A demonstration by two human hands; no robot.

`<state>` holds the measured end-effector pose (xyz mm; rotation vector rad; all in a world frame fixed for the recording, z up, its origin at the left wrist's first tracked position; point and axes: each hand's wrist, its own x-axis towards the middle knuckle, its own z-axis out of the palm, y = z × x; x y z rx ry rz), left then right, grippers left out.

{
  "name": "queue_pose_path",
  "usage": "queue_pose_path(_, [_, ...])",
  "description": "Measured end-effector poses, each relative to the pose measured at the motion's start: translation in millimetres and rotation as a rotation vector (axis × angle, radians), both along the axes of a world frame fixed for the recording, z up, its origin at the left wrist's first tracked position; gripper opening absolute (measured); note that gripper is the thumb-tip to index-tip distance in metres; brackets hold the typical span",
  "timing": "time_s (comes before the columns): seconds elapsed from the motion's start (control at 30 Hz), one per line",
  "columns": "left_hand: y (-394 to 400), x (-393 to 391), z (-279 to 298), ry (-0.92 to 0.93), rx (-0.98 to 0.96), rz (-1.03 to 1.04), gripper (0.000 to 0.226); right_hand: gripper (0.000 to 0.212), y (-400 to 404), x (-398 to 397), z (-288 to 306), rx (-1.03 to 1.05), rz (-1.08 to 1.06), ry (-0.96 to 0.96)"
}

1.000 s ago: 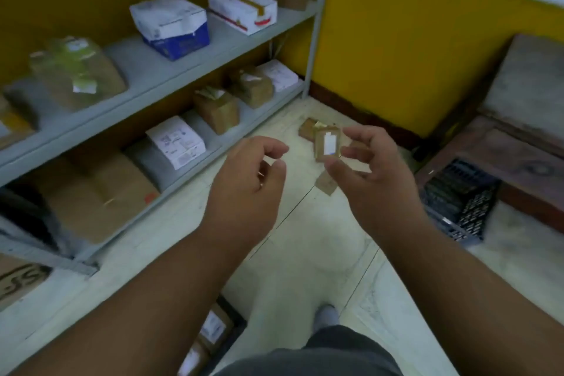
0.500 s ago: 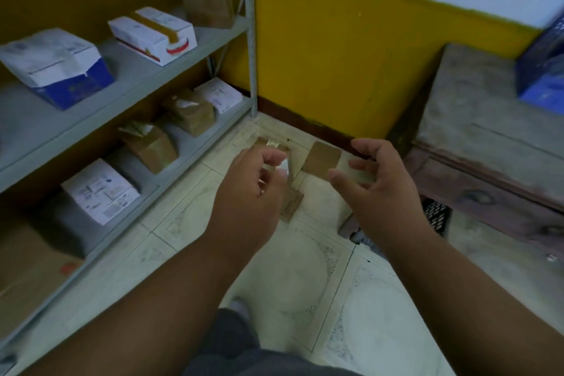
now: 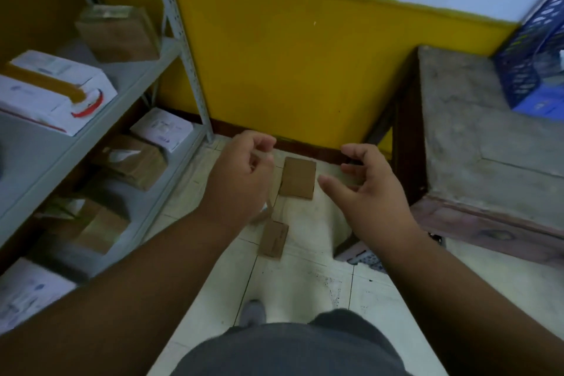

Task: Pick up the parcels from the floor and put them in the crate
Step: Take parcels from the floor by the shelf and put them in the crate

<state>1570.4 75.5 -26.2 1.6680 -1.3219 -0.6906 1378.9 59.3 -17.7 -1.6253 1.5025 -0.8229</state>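
Yellow-painted wall with a white band above fills the top of the frame, and pale floor tiles run down its middle. Grey metal shelving takes the left side, its nearer end cut off by the frame edge; it carries white and brown boxes, their labels too blurred to read. A worn wooden surface occupies the right, with a blue perforated crate at the upper right, mostly cut off by the frame.

Both forearms reach in from the bottom corners and cover much of the floor. The left hand sits at centre, its fingers curled; something thin and brownish seems to show between them, but blur keeps me from telling whether they hold it. The right hand hovers just right of centre, fingers loosely curved and spread, gripping nothing.

Between the hands a flat brown parcel shows at centre; whether it rests on the floor is unclear. A smaller parcel lies on the tiles below it, near the left wrist. A dark meshed object peeks out beside the right forearm, mostly hidden.
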Motion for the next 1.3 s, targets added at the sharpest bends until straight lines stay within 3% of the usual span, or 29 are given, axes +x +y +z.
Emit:
queue_pose_path(0.17, [-51,15,-20,0.059,0.054,-0.022,0.018,0.054,-47,21,-22,0.103,-0.003,0.011])
queue_pose_path(0.43, [-87,41,-65,0.117,0.232,0.158,0.025,0.054,-137,57,-64,0.202,0.114,0.004])
queue_pose_path(0.67, [-125,64,-83,0.179,0.26,0.302,0.026,0.05,-195,80,-91,0.291,0.168,0.048])
queue_pose_path(0.87, [-151,100,-104,0.2,0.324,0.196,0.021,0.046,-237,129,-103,0.334,0.092,0.069])
queue_pose_path(1.07, [-239,157,-118,0.171,0.299,0.042,0.021,0.04,-287,180,-113,0.266,-0.059,-0.008])
queue_pose_path(1.3, [-326,160,-176,0.203,0.344,-0.04,0.022,0.035,-356,164,-165,0.315,-0.248,-0.046])
